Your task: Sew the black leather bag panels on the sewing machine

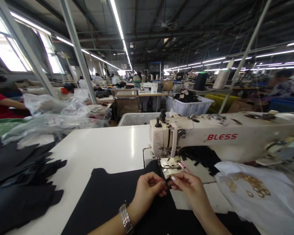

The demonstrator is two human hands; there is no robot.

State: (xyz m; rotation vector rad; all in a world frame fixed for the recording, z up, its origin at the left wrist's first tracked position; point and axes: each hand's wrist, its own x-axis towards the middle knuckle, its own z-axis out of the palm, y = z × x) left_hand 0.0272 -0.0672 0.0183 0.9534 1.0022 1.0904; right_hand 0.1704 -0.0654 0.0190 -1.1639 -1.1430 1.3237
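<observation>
My left hand [148, 189], with a metal watch band at the wrist, pinches one end of a small black fabric strip [168, 181]. My right hand [189, 189] pinches the strip's other end, and the fingertips of both hands nearly meet. Whether a ring is on the strip is hidden by the fingers. Under the hands lies a large black fabric panel [107, 199], its upper corner close to the needle area of the white sewing machine [193, 135]. Gold-coloured metal rings [256, 184] rest on a white plastic bag [279, 205] right of my right hand.
Stacked black cut pieces [19, 182] cover the table's left side. More black strips [201, 158] lie under the machine arm. Pink-handled scissors or tweezers [185, 167] sit beside the needle plate. Beyond the white tabletop [107, 147] stand plastic crates [189, 104]. Other people work farther off.
</observation>
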